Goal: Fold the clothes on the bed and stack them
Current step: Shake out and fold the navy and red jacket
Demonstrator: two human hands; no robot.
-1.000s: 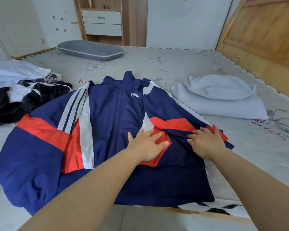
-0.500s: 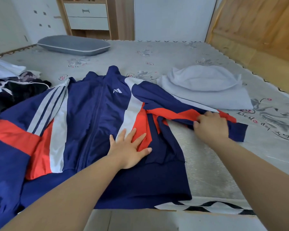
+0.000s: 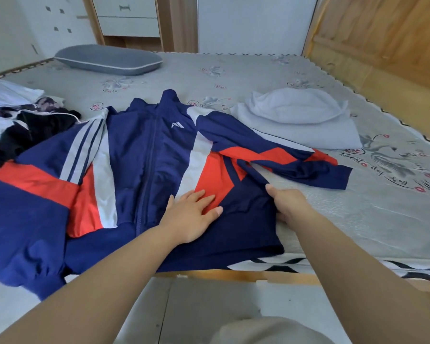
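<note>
A navy, red and white track jacket (image 3: 144, 155) lies front up, spread across the near side of the bed (image 3: 358, 214). Its right sleeve (image 3: 291, 157) stretches out to the right on the sheet. My left hand (image 3: 191, 214) presses flat on the jacket's lower front, fingers straight. My right hand (image 3: 288, 204) grips the jacket's right side edge, thumb on top and fingers tucked under the fabric. A folded white garment (image 3: 298, 120) sits on the bed behind the sleeve.
A heap of black and white clothes (image 3: 23, 125) lies at the left. A grey pillow (image 3: 107, 59) rests at the far side of the bed. A wooden headboard (image 3: 382, 40) stands at the right, drawers (image 3: 127, 16) at the back. The bed's edge runs just below the jacket's hem.
My right hand let go of the sleeve, which now lies stretched to the right, and came back to grip the jacket's side edge. My left hand stays pressed on the front.
</note>
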